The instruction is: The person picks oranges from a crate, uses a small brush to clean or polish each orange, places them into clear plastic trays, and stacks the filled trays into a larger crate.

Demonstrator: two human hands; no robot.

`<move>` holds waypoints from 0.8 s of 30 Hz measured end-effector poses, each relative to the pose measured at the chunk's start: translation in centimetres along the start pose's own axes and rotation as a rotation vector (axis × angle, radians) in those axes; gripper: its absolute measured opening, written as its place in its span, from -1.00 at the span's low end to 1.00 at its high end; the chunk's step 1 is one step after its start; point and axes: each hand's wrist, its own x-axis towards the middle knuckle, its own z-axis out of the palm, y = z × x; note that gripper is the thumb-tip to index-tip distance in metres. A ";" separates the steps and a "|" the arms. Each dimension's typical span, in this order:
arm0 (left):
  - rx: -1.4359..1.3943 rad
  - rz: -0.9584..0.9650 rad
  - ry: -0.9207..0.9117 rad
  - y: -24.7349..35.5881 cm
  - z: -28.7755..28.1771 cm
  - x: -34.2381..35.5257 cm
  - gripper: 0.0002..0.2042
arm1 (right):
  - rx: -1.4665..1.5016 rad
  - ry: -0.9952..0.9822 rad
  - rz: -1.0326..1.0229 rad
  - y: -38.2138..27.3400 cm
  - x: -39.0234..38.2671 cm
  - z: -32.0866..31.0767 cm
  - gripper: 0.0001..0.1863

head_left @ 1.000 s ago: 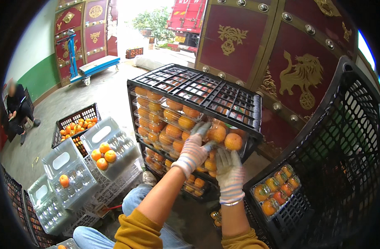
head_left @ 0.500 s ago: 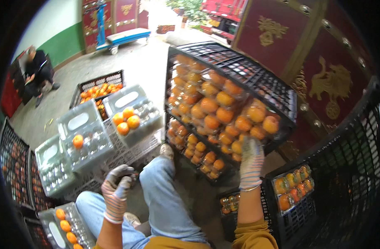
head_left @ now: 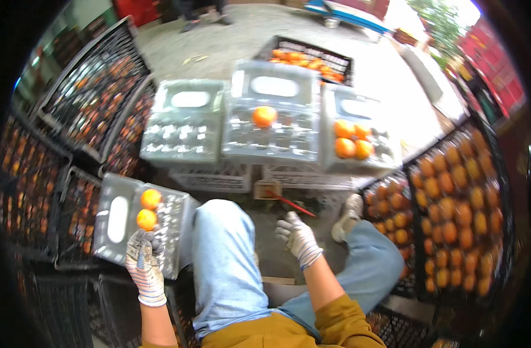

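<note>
My left hand, in a striped, soiled work glove, reaches over a clear plastic fruit tray beside my left knee. Its fingers are curled down at the tray's cells; what they grip is hidden beneath them. Just ahead of the fingertips two round orange fruits sit in a row. My gloved right hand hangs over the floor between my knees, fingers loosely bent and apart, with nothing visible in it. Ahead stand three more clear trays: a left one without fruit, a middle one with one fruit, a right one with several.
Black crates of fruit crowd my left. On my right, a crate holds packed fruit. White crates support the trays ahead. A red-handled tool lies near a small box. Another person's legs show far ahead.
My view has swung left. My right hand has left the packed crate at right and come between my knees. My left hand has moved onto the tray at my left knee.
</note>
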 end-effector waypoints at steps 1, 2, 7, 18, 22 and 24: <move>0.074 0.023 0.067 0.6 -1.1 -0.3 -0.70 | 0.041 0.042 0.186 -0.2 1.1 -2.7 -0.62; 0.145 0.047 0.120 1.2 -1.8 -0.3 -0.69 | 0.300 0.199 0.265 -0.5 2.3 -5.6 -0.49; 0.265 0.110 0.470 3.3 -11.2 -1.9 -0.72 | 0.043 0.957 -0.111 0.2 6.7 -4.0 -0.48; 0.563 -0.374 0.878 -6.5 -35.4 -17.6 -0.76 | -1.033 0.807 -0.461 -1.1 8.3 -4.0 -0.78; 1.104 -0.815 0.578 -7.9 -30.8 -17.3 -0.66 | -1.196 0.813 -0.300 -3.6 7.8 -6.4 -0.63; 1.192 -0.897 0.411 -9.8 -30.0 -17.1 -0.55 | -1.254 0.802 -0.391 -2.8 7.7 -5.4 -0.61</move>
